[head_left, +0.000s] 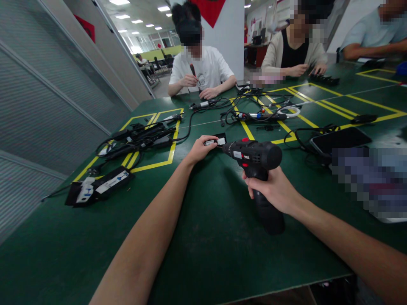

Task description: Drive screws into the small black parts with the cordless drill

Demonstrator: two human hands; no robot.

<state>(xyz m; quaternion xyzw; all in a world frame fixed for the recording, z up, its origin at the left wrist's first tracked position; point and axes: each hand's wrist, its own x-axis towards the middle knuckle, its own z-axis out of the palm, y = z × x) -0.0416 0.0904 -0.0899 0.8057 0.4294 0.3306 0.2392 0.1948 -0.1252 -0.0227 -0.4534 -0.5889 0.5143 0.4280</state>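
In my right hand (265,186) is a black cordless drill (251,154) with red details, gripped by its handle. Its chuck points left, toward my left hand (203,148). The fingers of that hand are closed on a small flat black piece with a white label (221,140), which lies on the green table (203,254). The drill's tip is close to this piece, but I cannot tell whether it touches.
Black adapters and cables (143,137) lie heaped at the left, with labelled black pieces (111,182) nearer. More cables and an electric screwdriver (260,116) lie ahead. A phone (340,140) is at the right. Across the table sit several people; one holds a screwdriver (193,71).
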